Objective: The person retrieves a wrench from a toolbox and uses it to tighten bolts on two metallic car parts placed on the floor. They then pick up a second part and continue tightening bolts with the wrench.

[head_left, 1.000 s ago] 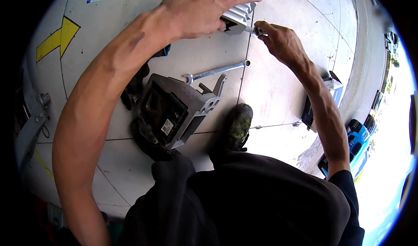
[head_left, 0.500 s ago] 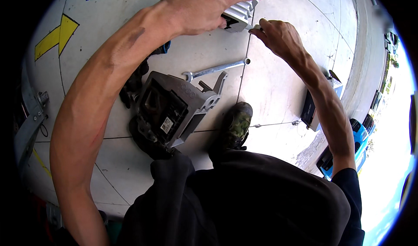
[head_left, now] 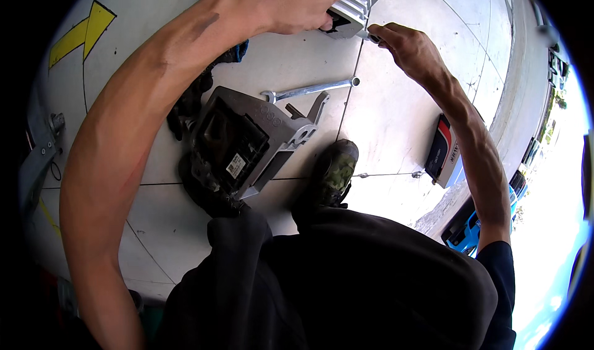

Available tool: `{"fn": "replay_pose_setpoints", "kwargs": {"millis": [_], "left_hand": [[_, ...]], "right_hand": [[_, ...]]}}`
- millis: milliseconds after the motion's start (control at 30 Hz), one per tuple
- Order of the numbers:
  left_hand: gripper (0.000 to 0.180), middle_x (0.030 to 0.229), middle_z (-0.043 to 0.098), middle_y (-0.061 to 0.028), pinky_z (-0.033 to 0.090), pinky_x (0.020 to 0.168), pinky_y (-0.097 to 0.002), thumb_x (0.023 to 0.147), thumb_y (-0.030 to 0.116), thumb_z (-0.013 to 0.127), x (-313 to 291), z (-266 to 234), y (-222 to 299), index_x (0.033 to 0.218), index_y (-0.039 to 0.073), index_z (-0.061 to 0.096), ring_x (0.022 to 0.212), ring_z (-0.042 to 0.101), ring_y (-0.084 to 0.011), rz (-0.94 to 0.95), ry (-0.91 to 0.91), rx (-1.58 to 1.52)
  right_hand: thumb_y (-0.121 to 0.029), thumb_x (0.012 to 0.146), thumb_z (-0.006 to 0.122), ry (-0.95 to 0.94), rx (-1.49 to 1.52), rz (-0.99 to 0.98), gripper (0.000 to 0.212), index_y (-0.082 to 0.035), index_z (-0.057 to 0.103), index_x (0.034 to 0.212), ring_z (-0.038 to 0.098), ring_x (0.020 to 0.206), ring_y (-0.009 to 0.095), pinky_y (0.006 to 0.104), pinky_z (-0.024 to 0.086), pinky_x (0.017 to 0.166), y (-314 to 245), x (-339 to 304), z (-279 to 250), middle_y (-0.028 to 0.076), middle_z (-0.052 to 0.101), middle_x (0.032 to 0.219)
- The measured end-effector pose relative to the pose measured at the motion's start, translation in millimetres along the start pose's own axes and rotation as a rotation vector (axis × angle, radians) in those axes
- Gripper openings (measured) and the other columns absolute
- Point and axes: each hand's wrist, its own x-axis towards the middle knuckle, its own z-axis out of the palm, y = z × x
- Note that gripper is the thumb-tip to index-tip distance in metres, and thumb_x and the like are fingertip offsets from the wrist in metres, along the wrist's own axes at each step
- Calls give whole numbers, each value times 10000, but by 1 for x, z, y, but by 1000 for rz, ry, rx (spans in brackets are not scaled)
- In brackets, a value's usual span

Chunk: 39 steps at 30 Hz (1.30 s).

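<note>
At the top edge of the head view, my left hand (head_left: 303,6) grips a silver finned metal housing (head_left: 354,14). Its thumb lies on the near side, and one finger stretches over the fins. A dark opening shows in the housing's near end. My right hand (head_left: 402,43) is closed in a pinch at the housing's right corner, beside a small light ring-like end. What its fingers hold is mostly hidden. Nearer to me, a combination wrench (head_left: 312,90) lies on the floor. Below it sits a grey metal unit with a black insert (head_left: 238,142) and a bracket arm.
Dark gloves (head_left: 189,105) lie partly behind my left forearm. My camouflage shoe (head_left: 335,170) stands right of the grey unit. A dark, red and white box (head_left: 442,152) and a blue and black object (head_left: 464,232) are at the right. A yellow arrow (head_left: 93,28) marks the tiled floor.
My left hand and the housing appear slightly higher and further right in the picture. The right hand stays at the housing's corner, its fingers turned a little. The view itself has shifted.
</note>
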Motion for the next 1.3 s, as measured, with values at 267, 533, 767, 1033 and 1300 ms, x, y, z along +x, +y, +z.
{"fn": "replay_pose_setpoints", "kwargs": {"millis": [267, 533, 767, 1033, 1300], "left_hand": [[741, 1538, 557, -72, 414, 1148, -503, 781, 26, 768, 3, 2, -1, 1493, 129, 593, 1326, 511, -305, -31, -60, 4], [731, 1529, 561, -70, 415, 1139, -494, 778, 38, 769, -5, -7, 4, 1483, 133, 602, 1330, 509, -296, 31, 18, -47], [736, 1519, 562, -60, 414, 1135, -486, 778, 90, 809, 0, 3, -4, 1481, 139, 597, 1333, 507, -299, 45, 38, -12], [721, 1505, 571, -61, 426, 1118, -480, 782, 118, 828, -2, 6, -6, 1469, 145, 609, 1327, 517, -291, 46, 57, 25], [834, 1581, 501, -80, 365, 1176, -507, 780, 189, 861, -4, -9, 3, 1545, 159, 531, 1398, 465, -316, -6, -118, 2]], "right_hand": [[-61, 1018, 618, -93, -73, 85, 152, -19, 702, 1138, 766, 862, 309, 435, 635, 755, -17, 6, -14, 161, 748, 991], [-254, 1032, 675, -159, -148, 147, 243, -12, 686, 1022, 742, 752, 304, 435, 603, 667, -21, 8, -12, 171, 730, 897], [-257, 953, 796, -93, -87, 111, 417, -85, 644, 1302, 759, 794, 248, 384, 631, 699, -13, 1, -18, 137, 775, 1027], [-160, 971, 772, -201, 3, 174, 253, -29, 718, 1180, 767, 799, 245, 372, 635, 704, -7, 14, -11, 143, 778, 1037], [-220, 932, 821, -124, 86, 216, 453, -75, 675, 1335, 782, 838, 265, 369, 648, 736, -12, 6, -10, 146, 781, 1102]]}}
